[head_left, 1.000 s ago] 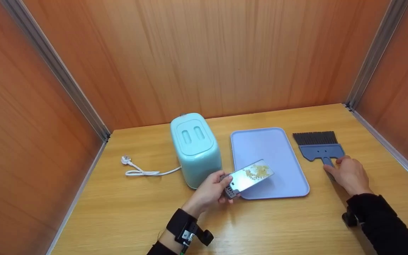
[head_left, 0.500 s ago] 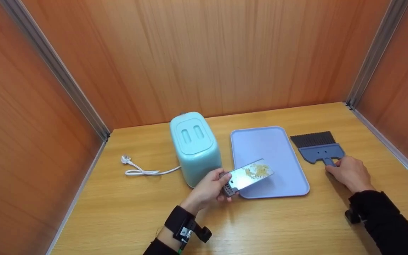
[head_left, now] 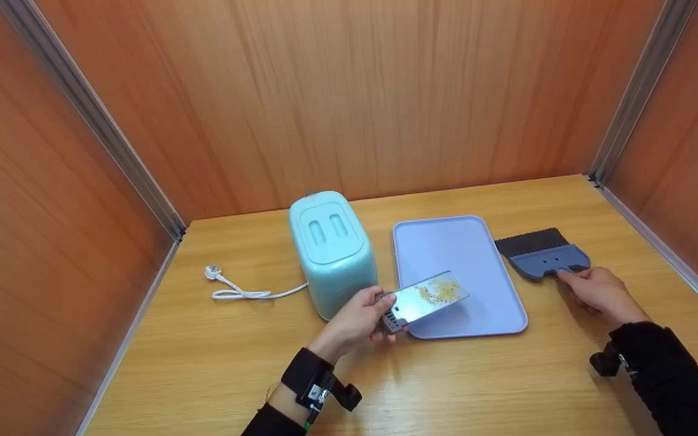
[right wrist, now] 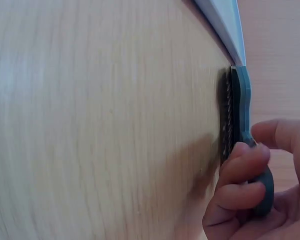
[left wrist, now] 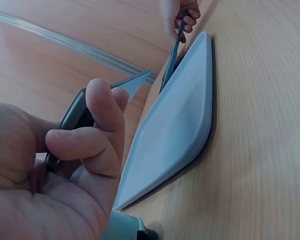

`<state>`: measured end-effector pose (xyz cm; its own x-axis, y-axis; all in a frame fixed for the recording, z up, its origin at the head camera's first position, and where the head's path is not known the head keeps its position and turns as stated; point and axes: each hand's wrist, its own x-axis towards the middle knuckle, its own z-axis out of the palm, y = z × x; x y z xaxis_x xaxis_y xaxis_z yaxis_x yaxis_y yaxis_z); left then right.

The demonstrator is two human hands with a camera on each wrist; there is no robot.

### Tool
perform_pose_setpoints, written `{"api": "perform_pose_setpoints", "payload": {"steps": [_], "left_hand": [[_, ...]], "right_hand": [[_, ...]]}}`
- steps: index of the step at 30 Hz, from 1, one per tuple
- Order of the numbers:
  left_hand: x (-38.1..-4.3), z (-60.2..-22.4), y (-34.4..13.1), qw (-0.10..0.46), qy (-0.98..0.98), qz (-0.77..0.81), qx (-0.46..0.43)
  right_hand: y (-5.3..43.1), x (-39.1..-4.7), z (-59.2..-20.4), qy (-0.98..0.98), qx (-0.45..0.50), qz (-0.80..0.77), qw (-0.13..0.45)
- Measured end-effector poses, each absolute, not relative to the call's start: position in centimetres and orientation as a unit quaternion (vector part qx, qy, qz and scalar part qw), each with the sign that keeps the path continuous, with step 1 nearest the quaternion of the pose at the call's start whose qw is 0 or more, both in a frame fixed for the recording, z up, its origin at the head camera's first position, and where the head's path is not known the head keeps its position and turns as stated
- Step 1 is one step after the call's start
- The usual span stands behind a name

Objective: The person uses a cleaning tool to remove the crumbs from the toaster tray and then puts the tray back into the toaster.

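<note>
My left hand point(head_left: 358, 318) grips the grey end of a metal crumb tray point(head_left: 412, 306), thumb on top. Yellowish crumbs point(head_left: 443, 292) lie on its far half, which hangs over the near left part of a lilac serving tray point(head_left: 446, 242). On the right, my right hand point(head_left: 603, 293) holds a blue hand brush point(head_left: 546, 261) by its handle, mostly hidden in the fingers. The brush's dark bristles point(head_left: 531, 241) point away, by the serving tray's right edge. In the right wrist view, fingers curl round the brush handle point(right wrist: 264, 197).
A mint toaster point(head_left: 343, 281) stands just left of the serving tray, its slotless face with two recesses upward. Its white cord and plug point(head_left: 240, 293) lie on the table to the left. Wood-look panels point(head_left: 379, 103) close off the back and both sides.
My right hand has lifted and turned the brush, its bristles swinging left toward the serving tray. The left hand and crumb tray have hardly moved.
</note>
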<state>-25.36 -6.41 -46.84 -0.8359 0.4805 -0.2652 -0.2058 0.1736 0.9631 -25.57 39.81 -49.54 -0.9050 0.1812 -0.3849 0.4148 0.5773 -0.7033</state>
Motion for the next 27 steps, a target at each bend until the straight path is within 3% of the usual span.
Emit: {"api": "perform_pose_setpoints", "payload": {"steps": [13, 27], "left_hand": [[-25.6, -46.7, -6.4, 0.279, 0.724, 0.625, 0.088], [-25.9, -46.3, -6.1, 0.278, 0.722, 0.623, 0.112]], "right_hand": [[40.0, -25.4, -49.8, 0.862, 0.206, -0.444, 0.131], [39.8, -24.2, -48.1, 0.883, 0.148, -0.438, 0.081]]}}
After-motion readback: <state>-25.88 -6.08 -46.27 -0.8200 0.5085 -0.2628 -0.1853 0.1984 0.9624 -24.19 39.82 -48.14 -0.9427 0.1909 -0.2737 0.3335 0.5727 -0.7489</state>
